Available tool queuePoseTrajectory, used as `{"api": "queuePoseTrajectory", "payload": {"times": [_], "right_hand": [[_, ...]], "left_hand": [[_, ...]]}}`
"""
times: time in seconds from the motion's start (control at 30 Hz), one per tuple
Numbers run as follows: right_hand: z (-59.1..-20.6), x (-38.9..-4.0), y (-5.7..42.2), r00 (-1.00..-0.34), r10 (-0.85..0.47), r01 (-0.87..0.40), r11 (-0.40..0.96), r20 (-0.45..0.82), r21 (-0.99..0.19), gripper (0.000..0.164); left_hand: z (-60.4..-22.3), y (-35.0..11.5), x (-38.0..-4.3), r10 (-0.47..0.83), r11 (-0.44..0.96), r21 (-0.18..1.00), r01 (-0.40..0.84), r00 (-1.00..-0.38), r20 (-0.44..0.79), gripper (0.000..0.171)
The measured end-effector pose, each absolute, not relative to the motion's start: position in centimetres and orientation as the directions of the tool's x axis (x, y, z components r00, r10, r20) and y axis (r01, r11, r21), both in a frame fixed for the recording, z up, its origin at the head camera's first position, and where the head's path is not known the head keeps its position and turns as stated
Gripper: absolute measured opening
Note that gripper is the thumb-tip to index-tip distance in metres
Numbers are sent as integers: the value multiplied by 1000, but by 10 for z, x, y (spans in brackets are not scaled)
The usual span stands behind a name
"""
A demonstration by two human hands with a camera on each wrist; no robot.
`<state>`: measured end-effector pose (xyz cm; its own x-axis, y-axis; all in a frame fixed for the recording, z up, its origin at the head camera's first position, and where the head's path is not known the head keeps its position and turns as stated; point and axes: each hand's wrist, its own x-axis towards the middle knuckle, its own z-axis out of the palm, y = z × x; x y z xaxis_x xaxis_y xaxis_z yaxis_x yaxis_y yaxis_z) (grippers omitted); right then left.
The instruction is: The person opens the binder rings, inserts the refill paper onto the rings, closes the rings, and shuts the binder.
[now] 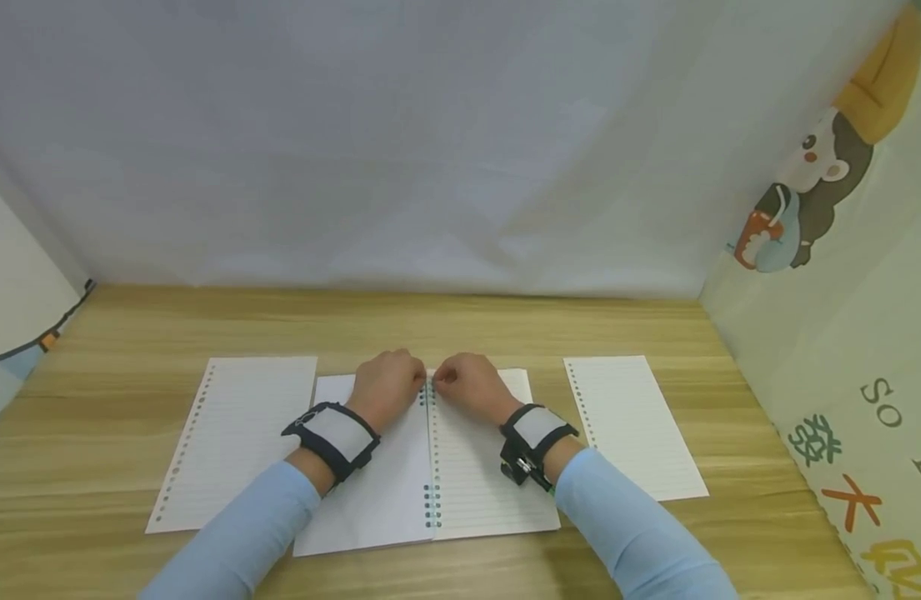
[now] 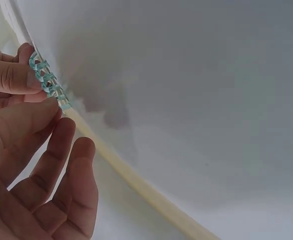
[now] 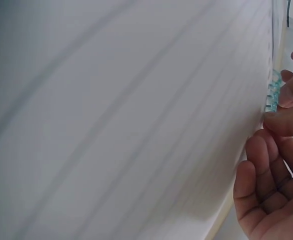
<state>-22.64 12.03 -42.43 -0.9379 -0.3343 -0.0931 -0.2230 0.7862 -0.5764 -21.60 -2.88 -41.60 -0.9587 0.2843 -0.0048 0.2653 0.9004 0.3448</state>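
A loose-leaf notebook (image 1: pixel 493 496) lies open on the table, a blank white page at left and a lined page at right. Its teal binder rings (image 1: pixel 432 507) show along the spine in two groups. At the top of the spine, my left hand (image 1: pixel 388 385) pinches the upper rings (image 2: pixel 49 80) between thumb and finger. Facing it from the other side, my right hand (image 1: pixel 473 387) pinches the same ring group, fingertips close to the left ones. In both wrist views the other fingers of the nearer hand curl loosely below the page edge.
On the wooden table (image 1: pixel 625 533), a loose lined sheet with punched holes (image 1: pixel 238 433) lies left of the notebook, partly under its left page. Another punched sheet (image 1: pixel 633 425) is at the right. A white backdrop (image 1: pixel 355 167) rises behind, and a printed panel (image 1: pixel 820 333) borders the right side.
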Motion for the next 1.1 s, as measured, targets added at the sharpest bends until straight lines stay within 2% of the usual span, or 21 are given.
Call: {"api": "queuePoseTrajectory", "payload": {"times": [0.43, 1.1], "right_hand": [[-425, -227, 118, -937, -339, -230, 788, -89, -571, 17], [-427, -227, 117, -928, -370, -306, 833, -53, -460, 18]], "left_hand": [[-421, -28, -219, 288, 905, 337, 259, -957, -38, 13], [-421, -28, -219, 308, 916, 284, 284, -951, -43, 16]]}}
